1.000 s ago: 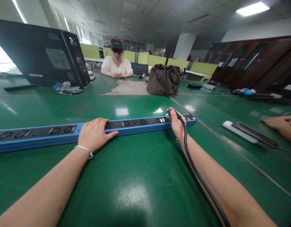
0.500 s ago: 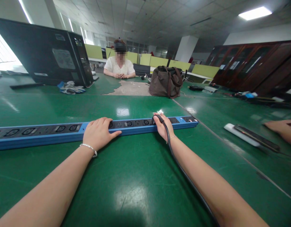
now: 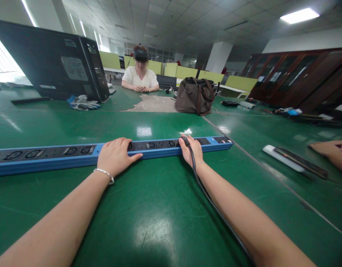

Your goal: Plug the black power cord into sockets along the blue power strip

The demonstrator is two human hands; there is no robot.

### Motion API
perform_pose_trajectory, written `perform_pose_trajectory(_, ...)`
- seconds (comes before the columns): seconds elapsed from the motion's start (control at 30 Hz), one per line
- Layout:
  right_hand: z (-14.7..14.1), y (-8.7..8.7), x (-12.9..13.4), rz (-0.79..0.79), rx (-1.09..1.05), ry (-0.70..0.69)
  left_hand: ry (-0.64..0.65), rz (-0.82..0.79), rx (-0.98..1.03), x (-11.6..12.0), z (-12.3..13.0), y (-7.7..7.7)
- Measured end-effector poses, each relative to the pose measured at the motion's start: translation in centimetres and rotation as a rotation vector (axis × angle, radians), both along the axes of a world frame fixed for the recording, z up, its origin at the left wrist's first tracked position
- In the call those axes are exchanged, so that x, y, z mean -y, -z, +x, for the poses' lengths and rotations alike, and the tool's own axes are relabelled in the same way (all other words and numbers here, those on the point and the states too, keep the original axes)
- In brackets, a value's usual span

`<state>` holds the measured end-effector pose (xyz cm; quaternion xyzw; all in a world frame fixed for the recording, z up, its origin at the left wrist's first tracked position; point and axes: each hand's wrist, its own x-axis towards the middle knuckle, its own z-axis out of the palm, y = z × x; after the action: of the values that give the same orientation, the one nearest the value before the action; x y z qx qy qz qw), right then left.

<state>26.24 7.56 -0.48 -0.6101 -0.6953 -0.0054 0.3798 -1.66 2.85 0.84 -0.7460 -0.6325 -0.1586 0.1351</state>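
Note:
A long blue power strip (image 3: 84, 160) with black sockets lies across the green table in front of me. My left hand (image 3: 114, 155) grips it near its middle, fingers laid over the top and thumb stretched along the front side. Toward the strip's right end, my right hand (image 3: 192, 151) is closed around a black power plug (image 3: 184, 140), at the socket face. My fingers hide the plug's front, so I cannot tell how deep it sits. From the plug a thick black cable (image 3: 206, 193) runs down along my right forearm.
A black computer case (image 3: 62, 63) and gloves (image 3: 83, 103) are at the back left. A brown bag (image 3: 194, 96) stands farther back, and a person (image 3: 140, 78) sits opposite. On the right lie a white-and-black bar (image 3: 295, 159) and another person's hand (image 3: 328, 149).
My right hand has shifted slightly at the plug, its fingers now more bent over it. The cable has swung a little to the left. My left hand and the strip stay put.

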Motion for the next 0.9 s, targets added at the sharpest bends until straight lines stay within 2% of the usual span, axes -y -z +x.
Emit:
perform_pose_trajectory(0.13, -0.48, 0.07, 0.54, 0.001, 0.052, 0.042, 0.003, 0.005, 0.014, -0.03, -0.03, 0.10)
perform_pose_trajectory(0.37, -0.49, 0.69, 0.97, 0.048, 0.027, 0.031, 0.015, -0.006, 0.033, 0.03, -0.06, 0.09)
perform_pose_trajectory(0.6, -0.65, 0.79, 0.88, 0.029, 0.020, 0.082, 0.014, -0.003, 0.015, -0.01, -0.06, 0.07)
perform_pose_trajectory(0.9, -1.02, 0.51, 0.65, 0.052, -0.157, 0.009, 0.006, -0.019, 0.013, -0.08, -0.07, 0.00)
